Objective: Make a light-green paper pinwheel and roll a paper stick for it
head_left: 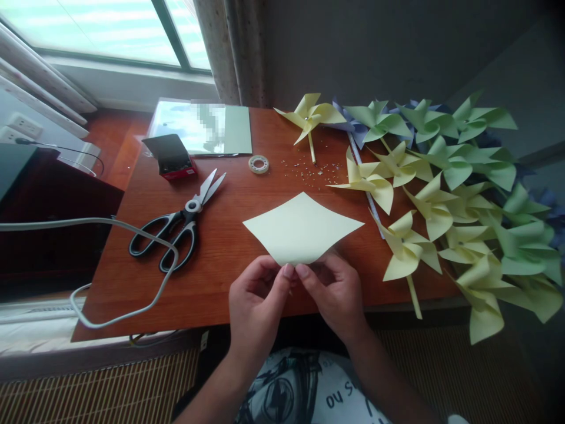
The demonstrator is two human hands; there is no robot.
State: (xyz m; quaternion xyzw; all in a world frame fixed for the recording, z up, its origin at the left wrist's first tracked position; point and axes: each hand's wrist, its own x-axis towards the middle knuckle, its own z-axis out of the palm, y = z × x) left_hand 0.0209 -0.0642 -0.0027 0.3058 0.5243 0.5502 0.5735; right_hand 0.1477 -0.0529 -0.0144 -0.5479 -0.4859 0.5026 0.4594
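Observation:
A pale yellow square of paper (302,229) lies diamond-wise over the near middle of the brown wooden table (220,282). My left hand (258,297) and my right hand (335,294) meet at its near corner, thumbs and fingertips pinching that corner from both sides. The rest of the sheet lies flat, pointing away from me.
Black-handled scissors (179,227) lie to the left, a grey cable (132,227) looping over their handles. Farther back are a tape roll (258,164), a small red-and-black box (172,156), a paper pad (200,126) and tiny scattered bits (311,171). Several yellow, green and blue paper pinwheels (445,176) crowd the right side.

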